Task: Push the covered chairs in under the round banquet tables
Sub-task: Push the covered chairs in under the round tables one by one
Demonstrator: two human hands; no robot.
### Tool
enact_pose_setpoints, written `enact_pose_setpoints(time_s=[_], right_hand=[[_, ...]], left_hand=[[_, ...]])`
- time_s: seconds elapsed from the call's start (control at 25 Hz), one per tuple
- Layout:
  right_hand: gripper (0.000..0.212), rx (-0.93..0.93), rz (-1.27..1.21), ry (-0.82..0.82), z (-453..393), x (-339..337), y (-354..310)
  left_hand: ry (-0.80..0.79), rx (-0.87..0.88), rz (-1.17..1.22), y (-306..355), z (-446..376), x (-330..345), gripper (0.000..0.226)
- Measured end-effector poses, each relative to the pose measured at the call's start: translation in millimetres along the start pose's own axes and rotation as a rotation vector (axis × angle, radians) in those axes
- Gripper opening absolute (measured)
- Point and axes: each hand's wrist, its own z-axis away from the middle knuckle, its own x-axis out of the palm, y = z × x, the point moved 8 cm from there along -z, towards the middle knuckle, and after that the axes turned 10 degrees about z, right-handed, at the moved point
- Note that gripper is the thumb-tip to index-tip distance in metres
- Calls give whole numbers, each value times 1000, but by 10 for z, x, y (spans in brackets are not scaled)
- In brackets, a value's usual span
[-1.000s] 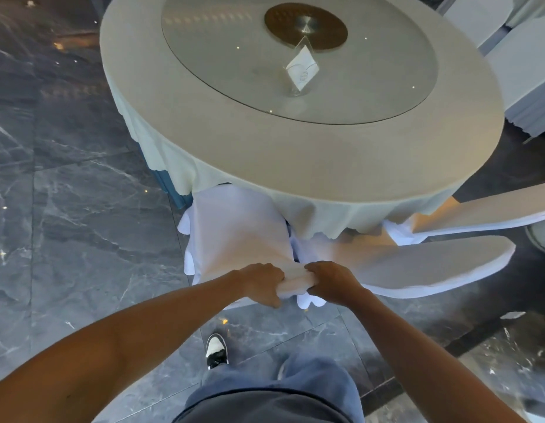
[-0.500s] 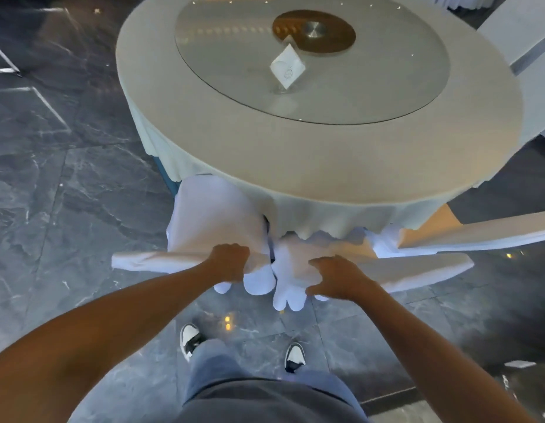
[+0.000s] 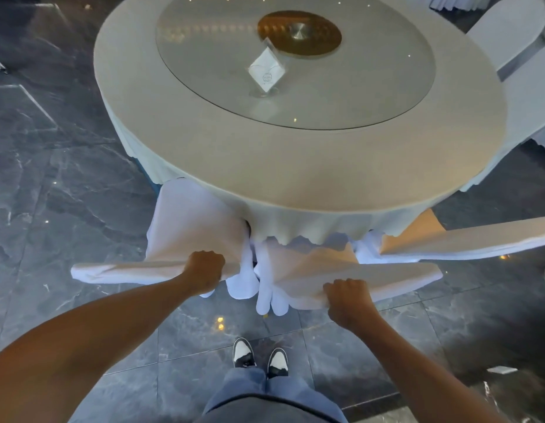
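A round banquet table (image 3: 204,141) with a pale cloth fills the upper middle of the head view. Two white-covered chairs stand side by side at its near edge, seats partly under the cloth. My left hand (image 3: 205,271) grips the top of the left chair's back (image 3: 121,271). My right hand (image 3: 349,302) grips the top of the right chair's back (image 3: 396,277). A third covered chair (image 3: 478,242) is tucked in further right.
A glass turntable (image 3: 222,56) with a folded card holder (image 3: 266,71) sits on the table. More covered chairs (image 3: 509,32) stand at the far right. Dark marble floor (image 3: 66,193) spreads to the left. My shoes (image 3: 259,357) are just behind the chairs.
My hands have spread apart from one spot to separate chair backs. The left chair's back now shows edge-on, and both chairs sit closer under the table edge.
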Motion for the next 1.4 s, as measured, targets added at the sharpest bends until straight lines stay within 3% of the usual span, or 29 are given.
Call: enact_pose_setpoints(time_s=[0.52,0.84,1.4], right_hand=[[21,47,-87,82,-472,-416,-7],[23,37,-54,93,-503,-392,165],[24,-2,-47,98,-589,-307,111]], left_hand=[[62,9,99,216,75,-44,20],[33,0,200,693,125,-7,20],[34,-16,221,791,77,-55,19]])
